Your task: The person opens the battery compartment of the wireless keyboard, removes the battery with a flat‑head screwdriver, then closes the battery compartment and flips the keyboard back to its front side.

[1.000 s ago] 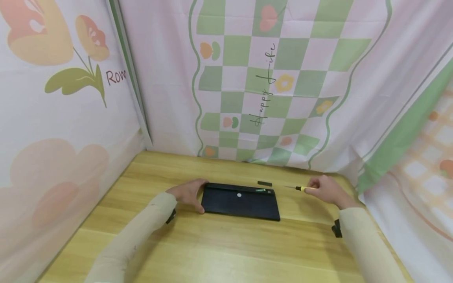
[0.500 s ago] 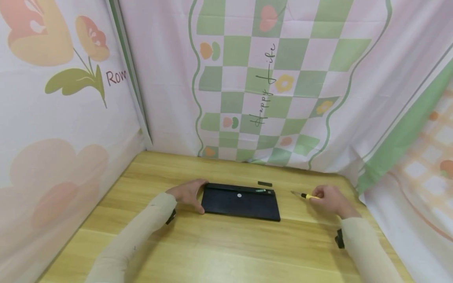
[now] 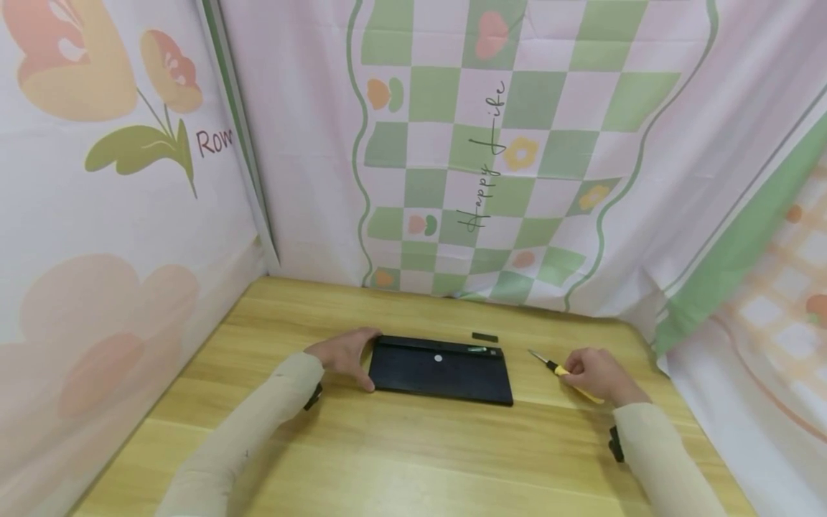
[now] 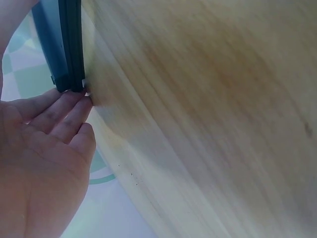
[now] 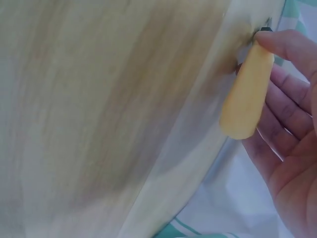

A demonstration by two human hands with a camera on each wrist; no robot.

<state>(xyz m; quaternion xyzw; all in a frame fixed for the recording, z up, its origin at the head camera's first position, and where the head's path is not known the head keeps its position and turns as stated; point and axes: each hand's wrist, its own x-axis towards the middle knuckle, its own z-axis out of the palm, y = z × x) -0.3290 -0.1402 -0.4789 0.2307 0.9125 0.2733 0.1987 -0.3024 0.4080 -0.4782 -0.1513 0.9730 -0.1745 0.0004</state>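
Note:
A black keyboard (image 3: 441, 375) lies face down on the table, a round white sticker on its underside. In its raised back bar an uncovered battery slot shows a green battery (image 3: 477, 350). My left hand (image 3: 345, 357) holds the keyboard's left end, thumb at the near corner and fingers at the far one. In the left wrist view, fingertips of the left hand (image 4: 54, 148) touch the end of the keyboard (image 4: 72, 44). Right of the keyboard, my right hand (image 3: 597, 375) pinches a screwdriver (image 3: 553, 368) with a yellow and black handle, its tip pointing left and away from me.
A small black battery cover (image 3: 484, 337) lies just behind the keyboard's right end. Behind the wooden table (image 3: 413, 459) hangs a checked green and white curtain (image 3: 478, 158). Printed cloth also closes in the left and right sides.
The right hand has come nearer to me with the screwdriver, whose shaft has swung from pointing left to slanting up and left in the head view. The left hand and keyboard stay put.

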